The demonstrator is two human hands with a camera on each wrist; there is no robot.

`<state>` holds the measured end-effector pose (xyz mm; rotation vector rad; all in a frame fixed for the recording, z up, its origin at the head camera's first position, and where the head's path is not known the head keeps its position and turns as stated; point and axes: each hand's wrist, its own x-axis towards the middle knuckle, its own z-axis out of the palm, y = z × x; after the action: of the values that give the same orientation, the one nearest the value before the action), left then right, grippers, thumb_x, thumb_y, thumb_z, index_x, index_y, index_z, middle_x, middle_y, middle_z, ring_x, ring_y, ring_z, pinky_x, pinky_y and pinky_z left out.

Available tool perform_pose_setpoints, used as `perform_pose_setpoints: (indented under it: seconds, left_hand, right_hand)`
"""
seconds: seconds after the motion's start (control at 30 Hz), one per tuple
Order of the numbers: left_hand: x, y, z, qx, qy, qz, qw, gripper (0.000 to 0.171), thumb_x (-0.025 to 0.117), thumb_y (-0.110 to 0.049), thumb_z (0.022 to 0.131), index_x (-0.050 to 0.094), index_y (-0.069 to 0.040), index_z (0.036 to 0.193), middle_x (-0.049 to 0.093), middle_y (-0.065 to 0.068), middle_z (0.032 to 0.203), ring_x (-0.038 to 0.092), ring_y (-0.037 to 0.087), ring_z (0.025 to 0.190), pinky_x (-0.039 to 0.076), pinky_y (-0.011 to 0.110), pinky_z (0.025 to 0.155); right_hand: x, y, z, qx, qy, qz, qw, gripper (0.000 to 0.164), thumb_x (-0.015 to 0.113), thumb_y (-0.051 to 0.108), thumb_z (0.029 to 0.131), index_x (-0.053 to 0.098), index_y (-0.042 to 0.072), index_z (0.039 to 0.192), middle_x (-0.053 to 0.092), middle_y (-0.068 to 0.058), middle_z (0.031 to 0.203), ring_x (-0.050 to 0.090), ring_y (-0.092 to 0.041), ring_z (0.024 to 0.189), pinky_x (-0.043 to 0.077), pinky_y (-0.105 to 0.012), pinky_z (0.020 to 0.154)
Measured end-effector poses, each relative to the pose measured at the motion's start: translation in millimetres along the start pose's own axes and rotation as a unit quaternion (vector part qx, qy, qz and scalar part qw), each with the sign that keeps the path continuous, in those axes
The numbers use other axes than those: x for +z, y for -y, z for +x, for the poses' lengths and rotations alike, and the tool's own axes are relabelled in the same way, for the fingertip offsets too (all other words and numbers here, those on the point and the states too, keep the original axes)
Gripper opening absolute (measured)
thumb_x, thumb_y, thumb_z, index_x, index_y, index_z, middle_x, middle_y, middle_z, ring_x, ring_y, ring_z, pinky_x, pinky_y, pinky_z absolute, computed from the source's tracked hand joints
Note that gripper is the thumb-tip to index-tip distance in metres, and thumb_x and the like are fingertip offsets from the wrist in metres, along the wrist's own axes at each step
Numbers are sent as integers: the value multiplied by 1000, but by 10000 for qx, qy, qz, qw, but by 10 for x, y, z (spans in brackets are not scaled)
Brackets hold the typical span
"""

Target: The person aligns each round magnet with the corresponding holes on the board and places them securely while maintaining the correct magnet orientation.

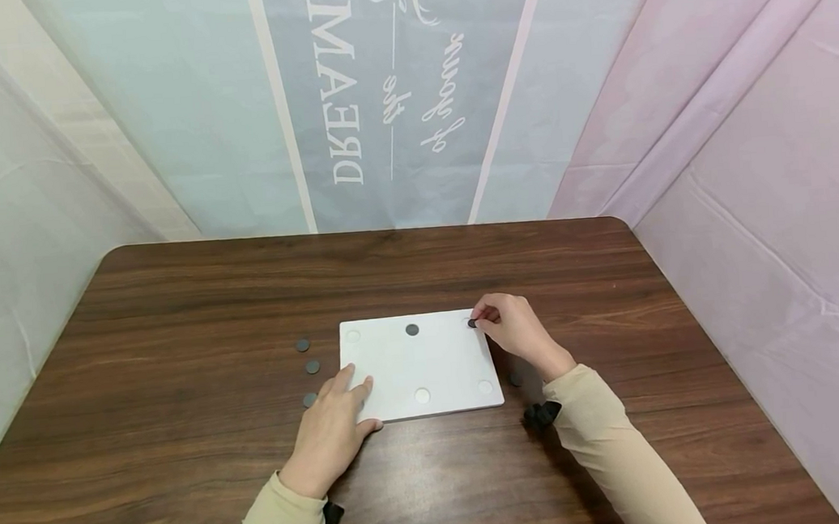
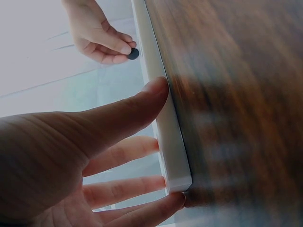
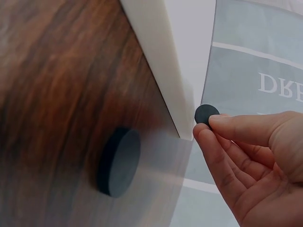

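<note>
The disc (image 3: 204, 114), likely light, stiff, best rim-held, is pinched by right hand (image 1: 515, 328) at board's (image 1: 426, 363) two o'clock, left hand (image 1: 331, 424) spread at eight.

The left hand (image 1: 332, 430) hides the near left corner of the white board (image 1: 434, 366) and partly covers the nearest of 3 loose discs (image 1: 308, 400). The right hand (image 1: 515, 328) hides part of the held disc (image 1: 472, 323) — whether it touches the board is unclear. Both sleeves (image 1: 634, 458) and the lettering (image 1: 340, 121) run off the head view — the table (image 2: 236, 118) blurs in the left wrist view.
</note>
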<state>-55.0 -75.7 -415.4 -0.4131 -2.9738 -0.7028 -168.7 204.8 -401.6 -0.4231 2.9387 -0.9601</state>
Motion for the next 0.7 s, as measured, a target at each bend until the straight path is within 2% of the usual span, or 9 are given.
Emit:
perform_pose_setpoints:
  seconds: [0.7]
  left_hand:
    - [20,1,12,39,-54,56,10000,53,84,-22,71,68,0,116,54,26,129,56,43,113,54,51,78]
  right_hand:
    - [33,-9,84,298,285,65,9991,10,62,2,90,72,5,92,70,-10,89,65,-20,79,53,-33,67]
